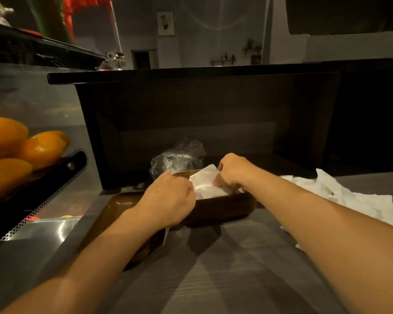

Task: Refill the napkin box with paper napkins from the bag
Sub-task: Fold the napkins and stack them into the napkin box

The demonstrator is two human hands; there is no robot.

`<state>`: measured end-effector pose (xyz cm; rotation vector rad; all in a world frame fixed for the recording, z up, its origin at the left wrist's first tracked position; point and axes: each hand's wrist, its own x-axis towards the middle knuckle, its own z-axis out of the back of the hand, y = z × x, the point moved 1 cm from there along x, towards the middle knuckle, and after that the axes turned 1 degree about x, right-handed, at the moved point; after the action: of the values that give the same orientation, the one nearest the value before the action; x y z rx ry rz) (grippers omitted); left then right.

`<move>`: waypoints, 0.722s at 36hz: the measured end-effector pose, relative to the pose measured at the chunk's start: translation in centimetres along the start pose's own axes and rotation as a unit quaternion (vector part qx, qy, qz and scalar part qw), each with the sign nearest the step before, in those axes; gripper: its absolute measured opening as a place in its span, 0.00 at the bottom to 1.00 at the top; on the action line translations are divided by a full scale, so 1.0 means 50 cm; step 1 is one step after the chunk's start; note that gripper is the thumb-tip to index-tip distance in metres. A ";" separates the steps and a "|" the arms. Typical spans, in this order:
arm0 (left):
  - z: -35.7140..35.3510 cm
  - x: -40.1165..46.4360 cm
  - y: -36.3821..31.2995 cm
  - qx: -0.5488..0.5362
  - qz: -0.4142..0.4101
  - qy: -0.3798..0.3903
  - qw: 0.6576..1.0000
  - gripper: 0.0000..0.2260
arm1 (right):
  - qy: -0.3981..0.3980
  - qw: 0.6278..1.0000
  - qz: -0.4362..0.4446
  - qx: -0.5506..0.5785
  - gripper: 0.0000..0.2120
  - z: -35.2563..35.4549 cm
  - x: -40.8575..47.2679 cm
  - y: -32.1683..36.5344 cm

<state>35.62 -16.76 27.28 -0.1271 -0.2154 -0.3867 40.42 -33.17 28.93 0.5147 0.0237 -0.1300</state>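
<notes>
Both hands curled on white napkins [205,184] inside dark napkin box [222,206]: left hand [168,198] at box's 9 o'clock edge, right hand [233,172] at 1 o'clock. Clear bag [177,157] behind at 11. Loose napkin pile [349,196] at 3. Judged midway; more remains to load.

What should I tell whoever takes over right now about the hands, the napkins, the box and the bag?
Left hand: curled at the near left edge of the napkin box; what its fingers hold is hidden.
Right hand: fingers pinch the white napkins and press them down into the box.
Box: dark, open-topped, on the counter, with a brown tray to its left.
Plastic bag: clear, crumpled, just behind the box.
Loose napkins: a heap on the counter to the right.
Done: one bundle is partly in the box.
Left: seat that bundle flat, then probably add the loose ones.
</notes>
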 end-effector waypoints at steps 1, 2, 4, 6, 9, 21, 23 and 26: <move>0.001 0.000 0.001 -0.001 0.005 -0.011 1.000 0.16 | -0.013 0.999 0.005 -0.029 0.16 0.002 -0.004 0.000; 0.002 0.003 0.002 -0.001 0.010 -0.033 0.999 0.14 | -0.033 0.997 0.014 -0.066 0.16 0.006 -0.010 0.001; 0.008 0.011 0.003 -0.001 0.006 -0.097 0.995 0.10 | -0.103 0.986 0.064 -0.114 0.16 0.015 -0.020 -0.003; 0.012 0.024 -0.001 -0.010 -0.014 -0.117 0.993 0.09 | -0.160 0.973 0.159 -0.051 0.12 0.028 -0.026 -0.010; 0.011 0.052 -0.015 -0.019 -0.022 -0.041 0.999 0.14 | -0.079 0.964 0.251 -0.027 0.12 0.037 -0.025 -0.019; 0.031 0.096 -0.023 -0.075 0.045 0.205 0.975 0.22 | 0.153 0.966 0.166 -0.129 0.22 0.034 -0.030 -0.003; 0.029 0.100 -0.021 -0.082 0.055 0.222 0.970 0.23 | 0.161 0.964 0.168 -0.124 0.20 0.037 -0.036 -0.003; 0.033 0.104 -0.012 -0.102 0.051 0.226 0.967 0.22 | 0.121 0.973 0.180 -0.086 0.12 0.058 -0.044 -0.013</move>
<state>39.77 -18.92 30.13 -0.2473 0.2817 -0.3259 38.10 -34.89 31.23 0.3523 0.1769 0.2879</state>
